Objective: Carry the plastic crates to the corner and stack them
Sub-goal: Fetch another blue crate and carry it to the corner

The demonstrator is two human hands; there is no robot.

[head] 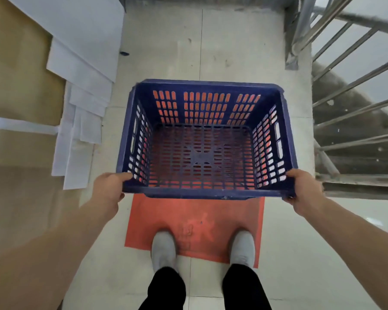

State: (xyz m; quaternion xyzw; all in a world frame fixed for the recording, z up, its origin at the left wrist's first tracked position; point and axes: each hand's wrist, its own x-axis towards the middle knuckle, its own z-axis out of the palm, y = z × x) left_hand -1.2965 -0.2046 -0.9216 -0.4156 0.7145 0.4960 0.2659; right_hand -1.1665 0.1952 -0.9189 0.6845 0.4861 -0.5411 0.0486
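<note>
Gripping only the two near corners, is that enough to carry it, asks the first voice

Second: For now, I'd say. The left hand (109, 191) is curled round the near left corner of the blue crate (206, 193), thumb lying along the rim. The right hand (305, 193) is wrapped over the near right corner. The crate is empty and sits mid-frame, seemingly lifted above the red mat (195, 220) where the grey shoes (164, 249) stand

First: So what could go wrong

Second: All the weight hangs out ahead of the hands. I'd expect the far edge to dip, and the rim could roll out of the fingers if the wrists tire or the stride jolts it

First: And the surroundings

Second: It looks a tight passage. The metal railing (354, 86) runs down the right of the frame with an open drop behind it, near the crate's right wall. A swing that way could knock a corner on the bars. At upper left, white sheets (83, 70) lean over brown cardboard (16, 74), and a brush from the left wall could send them sliding

First: Anything underfoot

Second: The mat. The crate hides its far edge from view, so a toe could catch it or it could skid on the tiled floor (211, 45). No stack is in sight yet, so I cannot tell where the crate must land
</note>
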